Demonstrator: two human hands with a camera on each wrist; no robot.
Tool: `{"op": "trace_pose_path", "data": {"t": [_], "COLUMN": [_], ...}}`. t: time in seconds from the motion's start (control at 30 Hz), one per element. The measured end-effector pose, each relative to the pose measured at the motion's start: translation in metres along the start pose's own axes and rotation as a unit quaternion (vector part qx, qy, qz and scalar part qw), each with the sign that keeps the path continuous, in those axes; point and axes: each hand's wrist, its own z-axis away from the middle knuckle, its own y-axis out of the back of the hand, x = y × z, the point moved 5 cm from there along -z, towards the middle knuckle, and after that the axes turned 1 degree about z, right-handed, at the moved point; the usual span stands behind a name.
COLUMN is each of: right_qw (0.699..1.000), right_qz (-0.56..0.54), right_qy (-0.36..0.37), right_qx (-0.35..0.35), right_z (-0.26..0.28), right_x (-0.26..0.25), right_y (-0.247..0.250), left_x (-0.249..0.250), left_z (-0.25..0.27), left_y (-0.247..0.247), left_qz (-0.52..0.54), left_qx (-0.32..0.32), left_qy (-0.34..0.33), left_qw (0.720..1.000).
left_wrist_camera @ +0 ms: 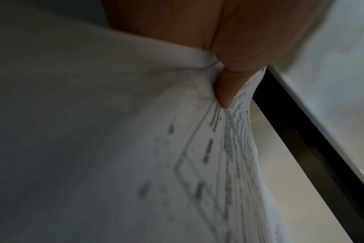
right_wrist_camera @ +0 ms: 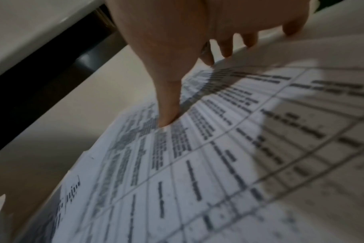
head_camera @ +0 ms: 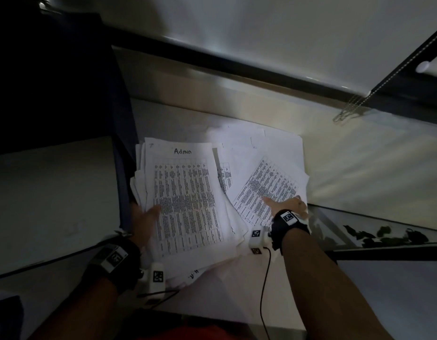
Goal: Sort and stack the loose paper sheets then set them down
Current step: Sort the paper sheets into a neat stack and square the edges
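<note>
A thick, uneven stack of printed sheets [head_camera: 188,200], topped by a table page headed "Admin", lies at the left of the pale desk [head_camera: 335,168]. My left hand [head_camera: 148,214] grips its lower left edge with the thumb on top. In the left wrist view the thumb [left_wrist_camera: 224,88] pinches the stack [left_wrist_camera: 114,139]. To the right a single tilted printed sheet [head_camera: 264,190] lies on other loose white sheets [head_camera: 276,148]. My right hand [head_camera: 286,204] holds that sheet's lower right edge. In the right wrist view its thumb [right_wrist_camera: 166,113] presses on the sheet [right_wrist_camera: 218,164] and its fingers [right_wrist_camera: 226,47] curl round the far edge.
A dark upright panel [head_camera: 124,143] stands just left of the stack. A black window frame [head_camera: 237,67] runs behind the desk, with a blind chain [head_camera: 349,111] hanging at the right. A black cable [head_camera: 264,278] trails from my right wrist. Glass with leaves below [head_camera: 384,234] lies to the right.
</note>
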Motion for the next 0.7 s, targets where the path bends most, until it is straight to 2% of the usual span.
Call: {"op": "trace_pose_path", "data": {"t": [0.1,0.17,0.3,0.4,0.47,0.53,0.6,0.7], "right_qw": [0.997,0.99,0.955,0.932,0.94,0.96,0.97,0.964], "right_qz": [0.005,0.046,0.137,0.155,0.139,0.11,0.095,0.123], "right_qy": [0.059,0.121,0.251,0.323,0.31,0.256,0.222,0.234], "right_qx": [-0.046,-0.059,-0.076,-0.063,-0.034,-0.002,0.0,0.01], "right_z": [0.003,0.012,0.038,0.057,0.065,0.072,0.075,0.064], "right_x": [-0.003,-0.011,-0.033,-0.053,-0.061,-0.067,-0.077,-0.095], "right_y": [-0.021,-0.03,-0.047,-0.057,-0.058,-0.055,-0.05,-0.041], "left_x": [0.005,0.008,0.013,0.017,0.02,0.022,0.023,0.028], "left_z": [0.001,0.003,0.011,0.017,0.019,0.02,0.02,0.024], "left_y": [0.0,0.001,0.001,0.0,0.0,0.001,0.002,0.0], "left_qz": [0.008,0.012,0.049,0.057,0.055,0.044,0.043,0.072], "left_qx": [-0.007,-0.008,-0.02,-0.016,-0.013,-0.009,-0.001,0.008], "left_qy": [-0.003,-0.011,-0.006,0.011,0.02,0.031,0.038,0.044], "left_qw": [1.0,1.0,0.999,0.998,0.998,0.999,0.998,0.996]}}
